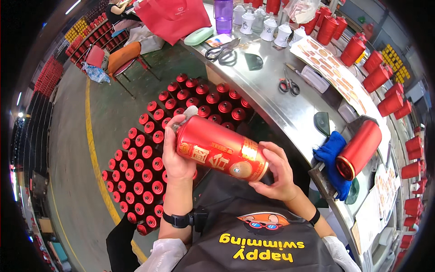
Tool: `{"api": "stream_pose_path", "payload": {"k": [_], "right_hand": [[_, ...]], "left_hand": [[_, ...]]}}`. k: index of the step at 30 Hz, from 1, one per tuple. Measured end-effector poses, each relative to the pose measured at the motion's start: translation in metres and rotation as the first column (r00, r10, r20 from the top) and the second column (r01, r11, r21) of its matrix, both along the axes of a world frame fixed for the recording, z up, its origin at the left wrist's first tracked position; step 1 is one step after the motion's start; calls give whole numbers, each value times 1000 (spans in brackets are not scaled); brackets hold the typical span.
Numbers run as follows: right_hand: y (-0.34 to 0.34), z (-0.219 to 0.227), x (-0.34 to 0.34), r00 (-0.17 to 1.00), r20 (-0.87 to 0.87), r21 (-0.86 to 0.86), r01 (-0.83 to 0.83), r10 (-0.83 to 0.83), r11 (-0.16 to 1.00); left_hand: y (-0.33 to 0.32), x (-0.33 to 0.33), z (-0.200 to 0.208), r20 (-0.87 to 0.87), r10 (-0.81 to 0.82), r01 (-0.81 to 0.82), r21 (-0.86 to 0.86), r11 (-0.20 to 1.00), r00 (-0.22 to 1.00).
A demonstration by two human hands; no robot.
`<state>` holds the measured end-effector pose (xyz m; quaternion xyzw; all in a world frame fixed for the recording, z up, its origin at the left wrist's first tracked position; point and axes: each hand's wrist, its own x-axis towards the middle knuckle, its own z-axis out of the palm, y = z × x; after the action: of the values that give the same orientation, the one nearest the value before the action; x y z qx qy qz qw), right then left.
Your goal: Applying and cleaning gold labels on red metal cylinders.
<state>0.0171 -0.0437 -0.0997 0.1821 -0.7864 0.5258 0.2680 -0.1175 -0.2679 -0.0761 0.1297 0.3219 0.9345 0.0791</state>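
A red cylindrical bottle with gold labels lies sideways in both my hands, above my lap. My left hand grips its neck end, near a pale cap. My right hand cups the base end, thumb on a gold label. Another plain red bottle lies on its side in a holder on the steel table, next to a blue cloth.
Several red bottles stand in rows on the floor to my left. On the table lie two pairs of scissors, sticker sheets, white bottles, a purple cup and red cylinders. A red bag and chairs stand beyond.
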Motion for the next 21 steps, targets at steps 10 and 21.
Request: {"api": "stream_pose_path", "payload": {"k": [10, 21], "right_hand": [[1, -2, -2, 1000, -14, -4, -7, 7, 1000], [1, 1, -2, 998, -26, 19, -53, 54, 998]], "left_hand": [[-1, 3, 6, -75, 32, -33, -11, 999, 997], [-6, 3, 3, -107, 9, -9, 3, 1000, 994]]}}
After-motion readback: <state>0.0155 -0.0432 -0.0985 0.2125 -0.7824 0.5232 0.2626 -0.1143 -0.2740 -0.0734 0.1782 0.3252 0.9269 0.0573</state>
